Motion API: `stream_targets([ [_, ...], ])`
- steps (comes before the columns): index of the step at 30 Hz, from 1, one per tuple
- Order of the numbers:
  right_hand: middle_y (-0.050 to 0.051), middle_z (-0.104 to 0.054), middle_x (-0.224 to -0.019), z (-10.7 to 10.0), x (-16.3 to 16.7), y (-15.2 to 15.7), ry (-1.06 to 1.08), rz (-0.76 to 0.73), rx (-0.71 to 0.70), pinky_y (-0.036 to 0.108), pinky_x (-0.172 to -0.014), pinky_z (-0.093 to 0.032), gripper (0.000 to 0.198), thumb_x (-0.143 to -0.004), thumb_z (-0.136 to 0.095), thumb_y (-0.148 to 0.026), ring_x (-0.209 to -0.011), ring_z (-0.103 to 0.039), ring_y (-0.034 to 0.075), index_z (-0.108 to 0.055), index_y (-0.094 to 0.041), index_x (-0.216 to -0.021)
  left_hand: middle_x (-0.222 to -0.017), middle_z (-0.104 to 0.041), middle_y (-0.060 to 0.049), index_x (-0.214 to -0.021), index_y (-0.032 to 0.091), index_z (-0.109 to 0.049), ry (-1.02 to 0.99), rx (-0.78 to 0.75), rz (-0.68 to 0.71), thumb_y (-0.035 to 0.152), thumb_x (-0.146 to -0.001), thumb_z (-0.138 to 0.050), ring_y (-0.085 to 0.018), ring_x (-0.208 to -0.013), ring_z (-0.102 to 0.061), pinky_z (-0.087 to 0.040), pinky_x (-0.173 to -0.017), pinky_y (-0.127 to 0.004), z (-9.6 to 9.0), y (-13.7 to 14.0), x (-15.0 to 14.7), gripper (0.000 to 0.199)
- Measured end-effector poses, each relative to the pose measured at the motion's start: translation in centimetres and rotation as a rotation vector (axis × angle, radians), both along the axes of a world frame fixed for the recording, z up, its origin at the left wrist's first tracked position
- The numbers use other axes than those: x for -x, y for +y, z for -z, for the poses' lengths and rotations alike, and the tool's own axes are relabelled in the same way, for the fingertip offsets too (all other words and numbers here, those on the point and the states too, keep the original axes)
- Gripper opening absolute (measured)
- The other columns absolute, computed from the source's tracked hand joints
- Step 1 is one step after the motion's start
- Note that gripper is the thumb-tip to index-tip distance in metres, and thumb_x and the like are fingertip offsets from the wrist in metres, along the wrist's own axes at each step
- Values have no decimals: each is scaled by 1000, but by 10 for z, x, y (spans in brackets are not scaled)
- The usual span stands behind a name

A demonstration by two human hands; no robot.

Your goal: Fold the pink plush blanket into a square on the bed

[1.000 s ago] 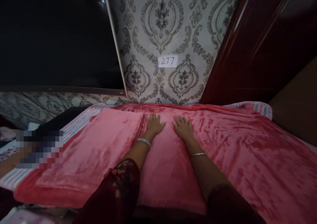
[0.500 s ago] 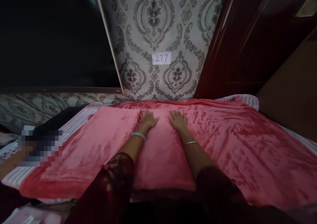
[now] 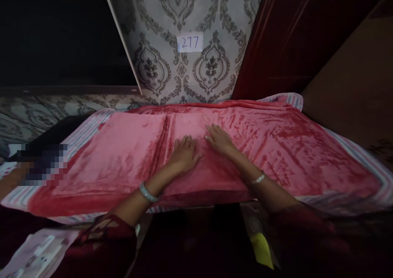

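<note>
A pinkish-red plush blanket (image 3: pixel 276 147) covers the surface in front of me, with folded panels in its left and middle parts. My left hand (image 3: pixel 185 154) lies flat on the middle panel, fingers apart and nothing in it. A little farther back, my right hand (image 3: pixel 219 139) rests on the same panel near its right side, fingers stretched toward the left. Both palms touch the fabric. A dark gap separates the middle panel from the left folded panel (image 3: pixel 123 155). To the right the blanket spreads out with wrinkles in its pile.
A striped cloth (image 3: pixel 353 147) shows under the blanket's edges. Behind stand patterned wallpaper with a paper label (image 3: pixel 190 42) reading 277, a dark screen (image 3: pixel 61 36) and a dark red glossy panel (image 3: pixel 276 36). At far left another person's arm (image 3: pixel 12 177) reaches in, partly blurred out.
My left hand has slid nearer to me over the middle panel. The right hand has turned, its fingers now pointing more leftward. The whole view has shifted, with the wall higher up.
</note>
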State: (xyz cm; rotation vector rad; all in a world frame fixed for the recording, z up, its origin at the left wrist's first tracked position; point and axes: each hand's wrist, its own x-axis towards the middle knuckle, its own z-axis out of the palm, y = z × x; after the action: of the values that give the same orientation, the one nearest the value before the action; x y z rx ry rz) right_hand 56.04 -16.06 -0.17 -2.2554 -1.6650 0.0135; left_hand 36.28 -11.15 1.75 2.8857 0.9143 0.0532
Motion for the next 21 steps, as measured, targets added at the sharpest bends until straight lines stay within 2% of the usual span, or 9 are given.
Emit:
stream_targets([
  [3,9,-28,-170,23,24,-54,-75,-61,28,54,-123,-26,61,-106,-43,-50,-156,-24,33,-37,-28,-162,-171,-23,-17,-164,16,-29,1,1,54,62,-99,-42,-36,-160,-14,-12,-128,-59,21,-24,18,80],
  [6,8,-25,-171,36,41,-81,-127,-37,91,57,-124,-21,61,-105,-44,-52,-157,-23,34,-37,-31,-162,-173,-19,-15,-164,20,-29,15,20,31,64,-97,-45,-37,-160,-10,-10,-128,-63,34,-39,25,82],
  [10,8,-28,-170,42,45,-81,-185,-13,91,58,-124,-21,60,-105,-42,-51,-155,-27,34,-39,-31,-162,-173,-18,-14,-164,21,-30,15,32,15,64,-99,-42,-35,-161,-9,-7,-129,-61,35,-43,25,79],
  [14,7,-31,-169,51,42,-79,-221,-17,48,58,-123,-25,59,-104,-42,-49,-154,-31,33,-41,-32,-161,-172,-22,-16,-163,19,-32,-14,38,2,67,-98,-41,-34,-160,-13,-12,-129,-58,34,-43,31,81],
  [19,7,-34,-168,65,37,-79,-263,-35,8,59,-121,-29,60,-102,-41,-50,-152,-34,34,-44,-32,-159,-165,-37,-21,-157,12,-43,-102,22,-45,62,-98,-47,-35,-156,-27,-23,-128,-55,39,-49,52,77],
  [21,6,-36,-167,69,36,-79,-276,-35,-12,58,-120,-31,59,-102,-40,-51,-151,-36,34,-45,-33,-158,-159,-46,-20,-148,13,-53,-194,-13,-18,51,-100,-49,-32,-152,-37,-30,-126,-51,38,-48,67,62],
])
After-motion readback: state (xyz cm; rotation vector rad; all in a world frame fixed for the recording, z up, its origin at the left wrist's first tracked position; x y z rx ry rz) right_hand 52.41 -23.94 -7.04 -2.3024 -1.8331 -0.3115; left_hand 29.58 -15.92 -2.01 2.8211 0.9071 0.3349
